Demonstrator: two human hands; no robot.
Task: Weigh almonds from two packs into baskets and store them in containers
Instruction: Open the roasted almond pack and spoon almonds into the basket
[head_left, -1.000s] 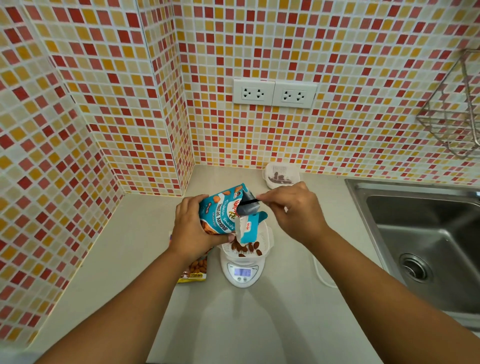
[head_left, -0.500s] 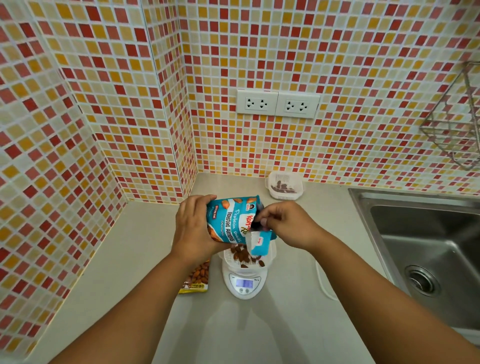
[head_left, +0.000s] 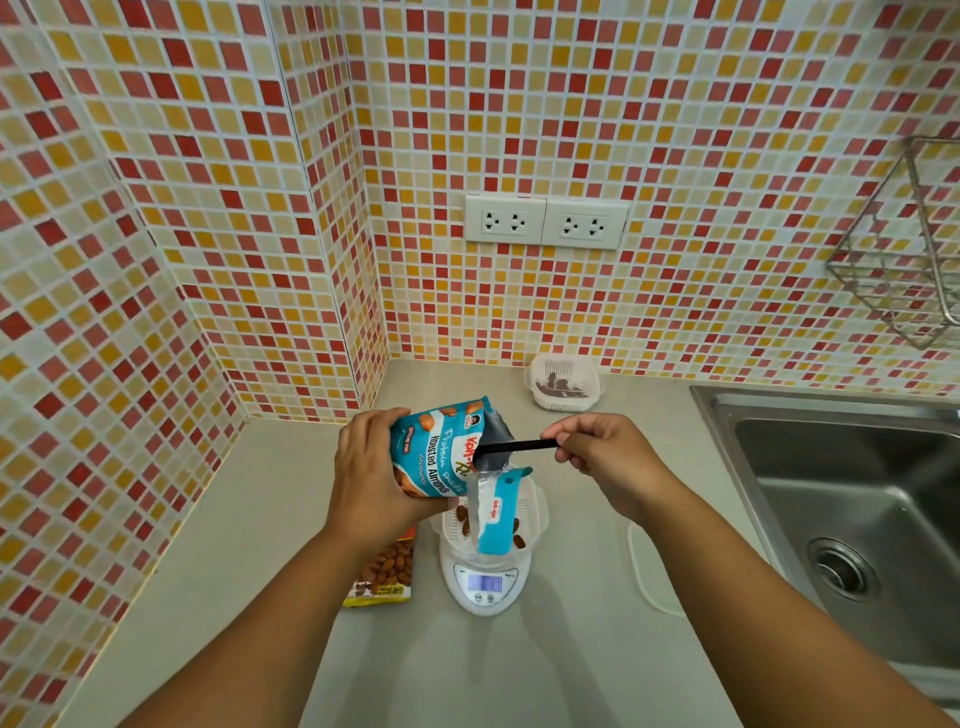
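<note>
Left hand (head_left: 371, 470) gripping blue almond pack (head_left: 441, 452) tilted over basket (head_left: 530, 512) on scale (head_left: 485, 582); right hand (head_left: 605, 457) pinching black spoon (head_left: 511, 449). Torn flap (head_left: 496, 514) hiding almonds. Second pack (head_left: 387, 571) lying beside scale; lidded container (head_left: 563, 382) sitting near wall.

Glossy foil pack (head_left: 441, 457) — brushed steel sink (head_left: 852, 493).

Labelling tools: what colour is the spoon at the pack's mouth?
Black spoon, held in the right hand; clearest in the head view.
</note>
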